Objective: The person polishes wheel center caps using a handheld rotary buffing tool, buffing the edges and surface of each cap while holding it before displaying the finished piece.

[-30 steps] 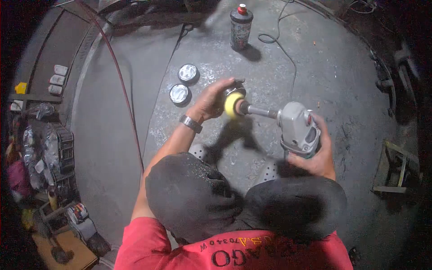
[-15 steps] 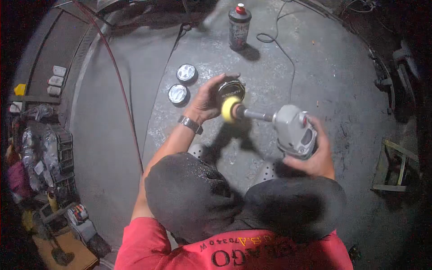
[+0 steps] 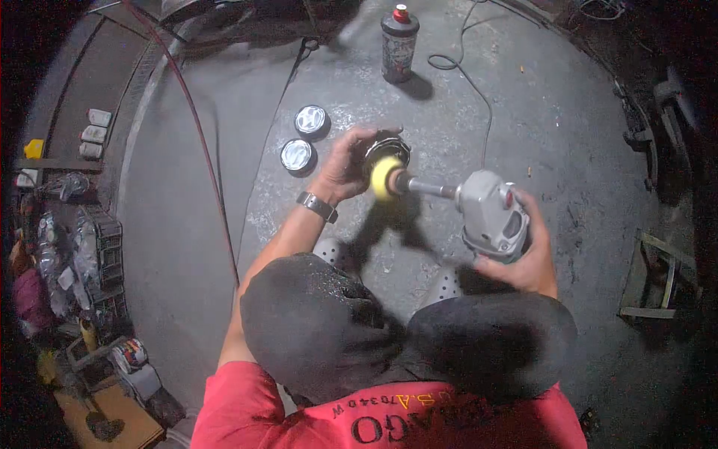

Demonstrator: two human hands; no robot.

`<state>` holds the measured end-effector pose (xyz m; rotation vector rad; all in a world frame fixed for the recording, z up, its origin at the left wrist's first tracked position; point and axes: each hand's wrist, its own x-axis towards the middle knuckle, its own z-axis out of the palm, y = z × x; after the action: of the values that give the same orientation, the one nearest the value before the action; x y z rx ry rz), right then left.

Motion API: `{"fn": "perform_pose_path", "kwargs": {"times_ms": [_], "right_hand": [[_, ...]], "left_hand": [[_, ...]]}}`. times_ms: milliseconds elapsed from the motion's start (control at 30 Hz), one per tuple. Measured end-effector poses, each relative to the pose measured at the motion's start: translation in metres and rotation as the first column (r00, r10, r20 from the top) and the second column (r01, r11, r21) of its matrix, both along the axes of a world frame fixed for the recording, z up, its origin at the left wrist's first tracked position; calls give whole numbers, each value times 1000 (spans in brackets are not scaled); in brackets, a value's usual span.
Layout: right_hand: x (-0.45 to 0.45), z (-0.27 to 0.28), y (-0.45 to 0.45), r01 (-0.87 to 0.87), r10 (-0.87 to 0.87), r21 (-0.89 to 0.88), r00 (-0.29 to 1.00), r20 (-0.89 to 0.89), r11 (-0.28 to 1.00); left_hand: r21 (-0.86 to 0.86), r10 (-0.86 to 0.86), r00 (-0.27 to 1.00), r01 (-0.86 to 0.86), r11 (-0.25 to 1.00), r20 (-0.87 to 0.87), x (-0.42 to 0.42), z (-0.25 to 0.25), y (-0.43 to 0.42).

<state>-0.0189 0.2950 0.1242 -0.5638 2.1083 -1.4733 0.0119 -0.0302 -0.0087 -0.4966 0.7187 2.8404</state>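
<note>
My left hand is closed around a dark round cap with a shiny rim, held up above the floor. A corded grey polisher sits in my right hand, its fingers wrapped round the body. The polisher's shaft points left, and the yellow foam pad at its end is against or just in front of the cap's lower part, partly covering it. The pad looks blurred. Two round silver-faced caps, one upper and one lower, lie on the floor left of my left hand.
A dark bottle with a red-and-white top stands on the grey floor ahead. The grey power cord runs away from the polisher. A red hose hangs at left, near crates. A wooden frame is at right.
The cap has tilted slightly, so its lettering no longer shows. The pad and polisher have shifted a little to the right. Both hands keep their holds.
</note>
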Motion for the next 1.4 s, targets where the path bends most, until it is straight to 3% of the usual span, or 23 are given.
{"fn": "perform_pose_path", "kwargs": {"times_ms": [100, 233, 400, 633, 733, 900, 933, 1100, 1300, 1400], "right_hand": [[0, 2, -3, 74, -74, -35, 997, 4, 997], [-2, -2, 4, -75, 85, 74, 987, -135, 994], [0, -5, 2, 82, -83, -39, 996, -27, 996], [1, 3, 1, -7, 8, 29, 999, -36, 1000], [0, -3, 0, 97, -95, -59, 995, 31, 994], [-3, -3, 4, -33, 38, 54, 995, -94, 998], [-3, -3, 4, -74, 81, 74, 991, -108, 995], [-1, -1, 1, 109, -109, -21, 994, -16, 994], [-2, -5, 5, -89, 93, 62, 993, -77, 994], [-2, -4, 4, 27, -27, 0, 999, -42, 1000]], "left_hand": [[-141, -20, 1000, 19, 990, -6, 2, 7, 5], [-231, -38, 999, 33, 972, -16, -3, 0, 6], [-287, -52, 998, 58, 956, 28, 3, 11, 4], [-143, -83, 993, 70, 987, -86, 0, 5, 0], [-57, -57, 995, 52, 997, -81, 1, 2, -1], [131, 23, 993, -8, 991, -112, -2, 4, 5], [134, 32, 995, -18, 991, -96, -4, 1, 5], [117, 41, 999, -37, 992, -25, -5, -12, 2], [102, 5, 999, 0, 995, -51, -6, -8, 2], [23, 40, 999, -41, 999, 23, -3, 2, 3]]}}
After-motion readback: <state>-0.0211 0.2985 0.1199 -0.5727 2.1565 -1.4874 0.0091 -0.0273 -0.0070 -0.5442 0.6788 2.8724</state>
